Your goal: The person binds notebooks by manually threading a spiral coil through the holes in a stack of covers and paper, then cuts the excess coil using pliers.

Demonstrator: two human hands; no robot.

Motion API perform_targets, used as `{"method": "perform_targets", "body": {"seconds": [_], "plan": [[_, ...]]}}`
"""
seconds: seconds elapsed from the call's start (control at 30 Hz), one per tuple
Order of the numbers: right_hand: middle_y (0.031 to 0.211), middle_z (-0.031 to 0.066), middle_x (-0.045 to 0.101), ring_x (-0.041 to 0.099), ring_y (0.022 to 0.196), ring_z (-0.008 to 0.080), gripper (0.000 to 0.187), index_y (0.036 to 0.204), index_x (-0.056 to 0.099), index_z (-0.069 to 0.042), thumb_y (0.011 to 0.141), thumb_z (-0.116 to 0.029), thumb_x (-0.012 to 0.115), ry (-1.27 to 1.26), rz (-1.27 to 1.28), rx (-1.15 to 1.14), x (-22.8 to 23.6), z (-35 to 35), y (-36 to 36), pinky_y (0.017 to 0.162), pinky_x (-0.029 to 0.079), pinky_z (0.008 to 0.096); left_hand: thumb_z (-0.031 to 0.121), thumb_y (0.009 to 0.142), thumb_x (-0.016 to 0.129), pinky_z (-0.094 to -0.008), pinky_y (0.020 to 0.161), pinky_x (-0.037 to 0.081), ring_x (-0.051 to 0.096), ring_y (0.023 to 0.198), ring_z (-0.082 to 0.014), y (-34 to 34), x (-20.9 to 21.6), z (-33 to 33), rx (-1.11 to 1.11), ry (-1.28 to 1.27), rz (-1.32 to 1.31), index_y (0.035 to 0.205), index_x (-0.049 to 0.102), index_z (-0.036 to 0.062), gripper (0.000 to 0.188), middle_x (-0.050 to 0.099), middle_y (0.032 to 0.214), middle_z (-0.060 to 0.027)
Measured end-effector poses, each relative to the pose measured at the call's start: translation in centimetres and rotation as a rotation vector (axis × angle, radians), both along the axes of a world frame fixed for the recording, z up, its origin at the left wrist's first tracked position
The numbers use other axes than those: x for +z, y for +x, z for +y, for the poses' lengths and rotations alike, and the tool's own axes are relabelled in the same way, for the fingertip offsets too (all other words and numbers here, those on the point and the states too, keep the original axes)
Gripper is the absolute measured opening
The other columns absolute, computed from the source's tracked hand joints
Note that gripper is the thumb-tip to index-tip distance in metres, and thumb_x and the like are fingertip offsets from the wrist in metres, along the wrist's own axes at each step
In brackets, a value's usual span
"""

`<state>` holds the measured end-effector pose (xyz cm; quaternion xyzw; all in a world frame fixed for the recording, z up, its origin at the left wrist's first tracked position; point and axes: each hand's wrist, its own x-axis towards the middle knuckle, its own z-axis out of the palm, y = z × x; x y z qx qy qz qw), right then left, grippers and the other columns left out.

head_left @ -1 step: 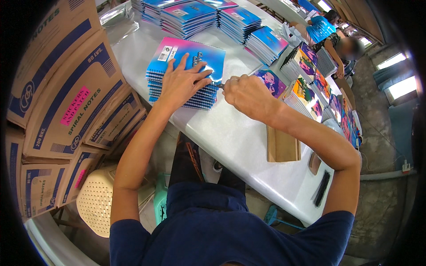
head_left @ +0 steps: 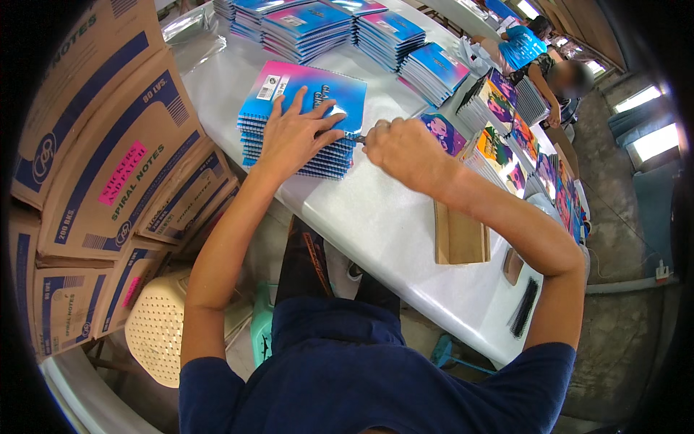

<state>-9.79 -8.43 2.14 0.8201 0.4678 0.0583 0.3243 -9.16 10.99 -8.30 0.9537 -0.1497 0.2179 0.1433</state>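
A stack of blue and pink spiral notebooks (head_left: 340, 101) lies on the table in front of me, its coil edges facing my body. My left hand (head_left: 300, 134) rests on the top cover with fingers spread. At the stack's near right corner, my right hand (head_left: 408, 152) is closed in a fist around a small dark metal tool (head_left: 359, 139). Only the tool's tip shows, touching the end of a coil; the fist hides the rest, so its exact kind is unclear.
More notebook stacks (head_left: 307, 32) stand at the back, others with cartoon covers (head_left: 499, 155) to the right. Near my right forearm are a brown cardboard piece (head_left: 463, 239) and black coils (head_left: 524, 307). Cartons (head_left: 119, 159) rise at left, beside a cream chair (head_left: 155, 329). People sit far right.
My right fist has turned very slightly at the corner of the stack. My left hand and the notebooks have stayed in place.
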Motion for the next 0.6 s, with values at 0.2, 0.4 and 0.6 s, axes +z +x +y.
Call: {"method": "perform_targets", "body": {"seconds": [0.2,0.4,0.6], "plan": [[0.097,0.0019,0.061,0.057,0.103,0.0171,0.021,0.095,0.067,-0.009,0.074,-0.011,0.066,0.294,-0.083,0.577,0.5,-2.4,3.7,0.1,0.041,0.0368,0.053,0.082,0.062,-0.0554,0.112,0.022,0.034,0.138,-0.0324,0.5,-0.1,0.2,-0.054,0.003,0.012,0.128,0.061,0.0324,0.051,0.052,0.14,0.0062],[0.107,0.0037,0.057,0.052,0.11,0.0191,0.027,0.104,0.062,-0.008,0.077,-0.009,0.064,0.101,-0.085,0.626,0.3,-2.5,4.2,0.104,0.038,0.0373,0.051,0.081,0.065,-0.0548,0.111,0.023,0.035,0.138,-0.0326,0.2,0.3,0.1,-0.051,-0.009,0.037,0.128,0.062,0.0307,0.051,0.053,0.139,0.0062],[0.111,0.0033,0.058,0.051,0.111,0.0187,0.028,0.101,0.064,-0.007,0.074,-0.011,0.067,0.013,-0.175,0.613,-0.2,-2.2,2.4,0.101,0.039,0.0349,0.05,0.082,0.065,-0.0536,0.111,0.023,0.036,0.137,-0.0326,0.1,0.6,0.2,-0.056,-0.003,0.069,0.128,0.062,0.0302,0.05,0.054,0.138,0.0064]]}}
